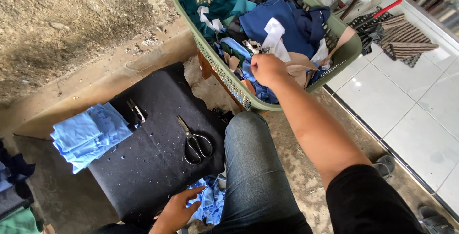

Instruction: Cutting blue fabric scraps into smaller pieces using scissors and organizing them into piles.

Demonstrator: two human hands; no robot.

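Head view, right hand (267, 69) pinching white scrap (275, 35) over basket rim (351, 52), left hand (177, 210) spread (pad edge).

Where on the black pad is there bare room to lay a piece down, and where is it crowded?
The black pad is bare between the scissors and the light blue stack, below the small clippers, and along its top edge. The green basket is heaped full, with the right hand in it. The left hand takes the pad's near corner.

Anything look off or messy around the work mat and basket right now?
Mostly tidy. Small pale snippets dot the black mat near the scissors, light blue scraps lie under the left hand, and the green basket sits tilted.
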